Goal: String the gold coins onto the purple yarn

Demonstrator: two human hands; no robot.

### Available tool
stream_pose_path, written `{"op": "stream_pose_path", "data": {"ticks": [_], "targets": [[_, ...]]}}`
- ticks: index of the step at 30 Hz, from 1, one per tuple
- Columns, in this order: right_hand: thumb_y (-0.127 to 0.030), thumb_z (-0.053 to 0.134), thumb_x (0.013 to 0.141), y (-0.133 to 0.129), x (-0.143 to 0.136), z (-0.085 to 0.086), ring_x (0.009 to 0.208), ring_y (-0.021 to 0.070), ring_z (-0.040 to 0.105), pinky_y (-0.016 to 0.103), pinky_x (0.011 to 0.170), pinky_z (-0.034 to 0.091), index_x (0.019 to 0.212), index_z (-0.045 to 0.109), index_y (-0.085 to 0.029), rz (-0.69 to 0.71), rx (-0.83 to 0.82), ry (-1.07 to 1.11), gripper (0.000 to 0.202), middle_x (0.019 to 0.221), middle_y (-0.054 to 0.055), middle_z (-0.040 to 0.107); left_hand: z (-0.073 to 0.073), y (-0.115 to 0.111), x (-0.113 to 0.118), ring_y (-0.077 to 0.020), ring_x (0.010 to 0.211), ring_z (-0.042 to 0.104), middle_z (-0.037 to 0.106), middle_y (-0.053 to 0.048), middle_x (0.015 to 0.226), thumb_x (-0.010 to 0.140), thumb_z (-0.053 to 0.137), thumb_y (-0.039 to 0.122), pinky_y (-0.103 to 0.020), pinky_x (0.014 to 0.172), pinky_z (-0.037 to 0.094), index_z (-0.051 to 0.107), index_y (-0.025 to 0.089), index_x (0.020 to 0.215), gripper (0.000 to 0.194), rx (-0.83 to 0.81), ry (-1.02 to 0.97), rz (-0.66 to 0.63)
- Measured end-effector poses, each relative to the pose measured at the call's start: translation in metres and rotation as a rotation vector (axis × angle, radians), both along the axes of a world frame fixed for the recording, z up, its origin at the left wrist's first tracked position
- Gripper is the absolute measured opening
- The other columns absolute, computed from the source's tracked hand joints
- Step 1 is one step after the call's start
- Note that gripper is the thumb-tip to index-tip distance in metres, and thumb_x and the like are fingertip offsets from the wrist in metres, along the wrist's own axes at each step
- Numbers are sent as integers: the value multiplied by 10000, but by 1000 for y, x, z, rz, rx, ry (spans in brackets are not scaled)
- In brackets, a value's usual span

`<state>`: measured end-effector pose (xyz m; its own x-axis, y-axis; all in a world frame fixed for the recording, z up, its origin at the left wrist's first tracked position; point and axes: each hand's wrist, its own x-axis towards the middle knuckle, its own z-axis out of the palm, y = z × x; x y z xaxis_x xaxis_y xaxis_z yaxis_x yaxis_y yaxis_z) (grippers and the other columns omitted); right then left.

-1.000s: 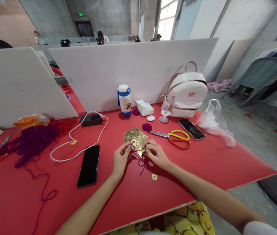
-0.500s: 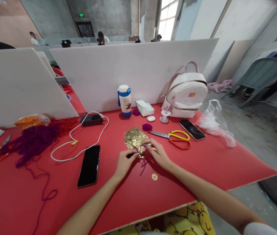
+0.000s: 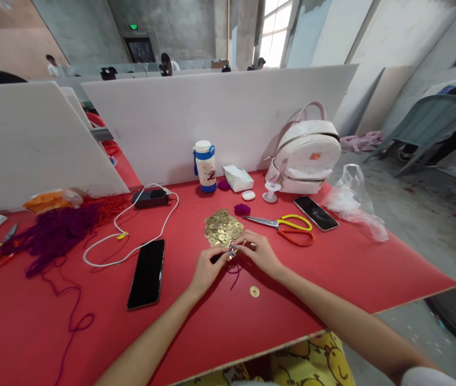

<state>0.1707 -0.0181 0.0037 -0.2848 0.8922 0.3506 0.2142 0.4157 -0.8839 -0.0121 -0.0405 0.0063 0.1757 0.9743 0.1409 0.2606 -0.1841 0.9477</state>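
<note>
Both hands meet over the red table, just in front of a heap of brass-coloured coins with holes [image 3: 220,225]. My left hand [image 3: 208,268] pinches a thin purple cord [image 3: 235,276], its loose ends hanging below the fingertips. From the other side my right hand [image 3: 263,254] pinches the same cord close to the left fingertips. Something small and shiny shows between the fingers, but its shape is too small to tell. One loose coin [image 3: 254,291] lies flat on the table nearer to me.
Yellow-and-orange-handled scissors [image 3: 278,222] and a phone [image 3: 315,213] lie to the right. Another phone [image 3: 146,274], a white cable [image 3: 131,252] and a purple yarn tangle [image 3: 63,230] are on the left. Behind stand a bottle [image 3: 205,166] and a white backpack [image 3: 308,155].
My right fingertips have come down and closer to the left ones. The cord loop that stood up between the hands is now drawn smaller.
</note>
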Motion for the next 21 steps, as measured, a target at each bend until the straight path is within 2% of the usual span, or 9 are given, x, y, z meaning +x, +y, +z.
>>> {"op": "stream_pose_path", "data": {"ticks": [3,11,17,21], "targets": [[-212,626,852,-2,0,2,750,175,587,294,688,456,805,698,-205,-7,-16,-6,86,799,33,644,1,0,0,-194,717,662,739,-53,747,829,616,313,-272,691,498,754,166,755,215,-21,-19,15],[-235,574,877,-4,-1,4,762,173,584,289,688,457,829,655,-198,-12,-37,24,101,824,36,641,1,1,1,-209,675,676,747,-61,705,768,658,311,-277,647,510,753,156,721,188,-68,-87,76],[-367,555,898,1,1,6,842,187,596,322,766,486,850,589,-221,49,-137,264,158,890,40,625,4,1,1,-142,469,576,656,-23,534,719,703,384,-227,464,462,727,150,662,242,-117,-173,146],[-480,534,899,1,3,11,811,180,578,333,770,495,850,560,-235,136,-229,302,252,895,37,603,4,1,0,-117,373,511,585,2,476,712,703,473,-214,360,426,709,140,678,335,-182,-242,151]]}}
